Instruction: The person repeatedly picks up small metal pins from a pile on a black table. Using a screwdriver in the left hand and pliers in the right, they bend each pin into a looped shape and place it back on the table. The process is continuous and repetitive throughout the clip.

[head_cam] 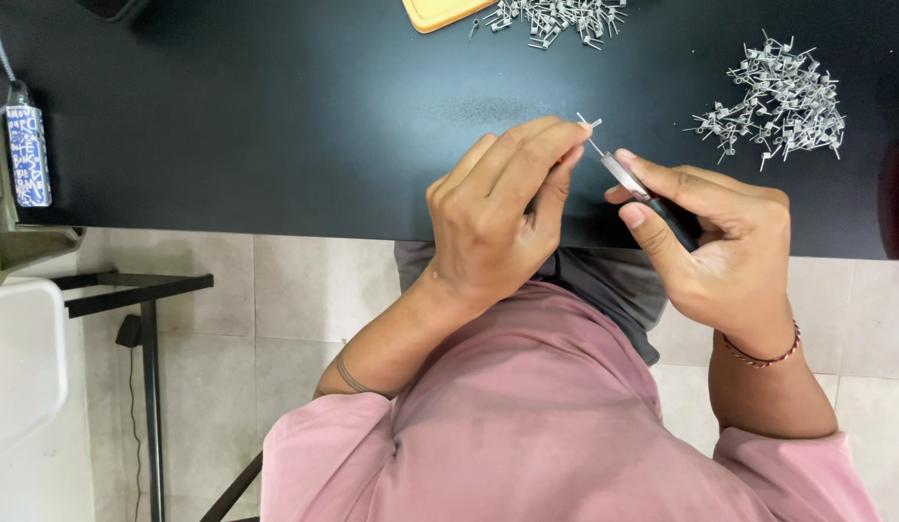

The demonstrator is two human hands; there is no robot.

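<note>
L hand (498, 217) is up over the front edge of the black table (275, 126), fingers curled in, tips pinching a small wire spring (589, 123) w/ thin legs sticking out. R hand (720, 246) sits just beside it, fingers wrapped tight round a small tool (643, 193) w/ black handle & metal tip; tip points up-left & meets the spring's leg right by the L fingertips. Both hands close together, thumbs near touching.

Further back on the table, R side, a loose pile of springs (773, 101) of the same kind, well apart from the hands. A second pile of springs (556, 19) lies at the far edge, next to a yellow tray (440, 12) cut off by the frame. Far L edge: blue-white patterned bottle (29, 150). Person wears a pink shirt (536, 416), thin bracelet (764, 356) on R wrist. Tiled floor (294, 290) below.
</note>
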